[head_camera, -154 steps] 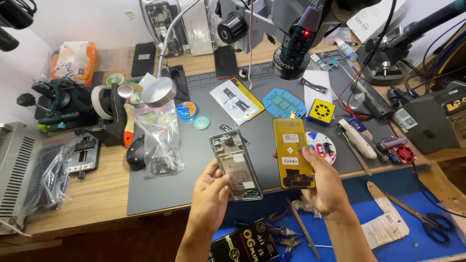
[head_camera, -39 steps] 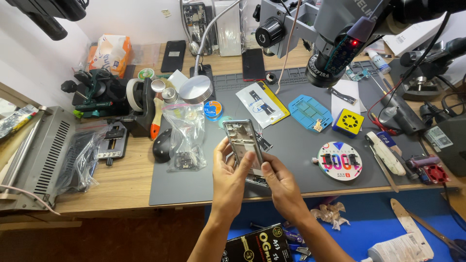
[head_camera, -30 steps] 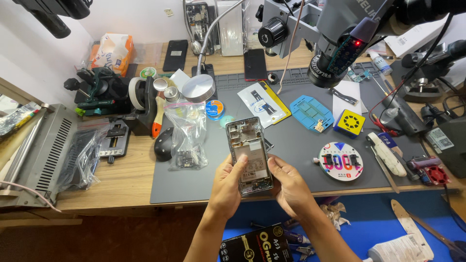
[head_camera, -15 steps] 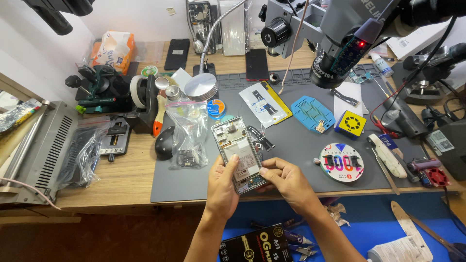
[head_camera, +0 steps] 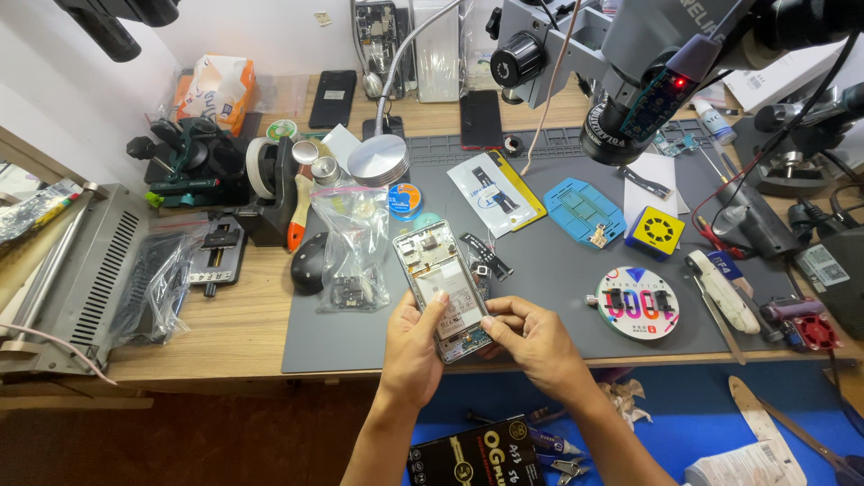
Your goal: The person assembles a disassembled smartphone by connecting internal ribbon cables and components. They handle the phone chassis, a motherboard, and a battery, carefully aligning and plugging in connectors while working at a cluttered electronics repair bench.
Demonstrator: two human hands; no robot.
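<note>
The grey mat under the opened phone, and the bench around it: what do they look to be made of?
The grey mat looks like silicone or rubber: matte, no glare, with moulded compartments along its far edge. The bench looks like pale wood or a wood-look laminate: fine grain lines show, but the pictures cannot settle which. The opened phone, held in the left hand and right hand, shows a metallic-looking frame.

An opened, backless smartphone (head_camera: 443, 290) is being held over the grey rubber work mat (head_camera: 558, 270), between a clear plastic zip bag (head_camera: 349, 243) (left) and a round multicoloured disc (head_camera: 638, 302) (right), a microscope head (head_camera: 630, 81) being positioned behind.
</note>
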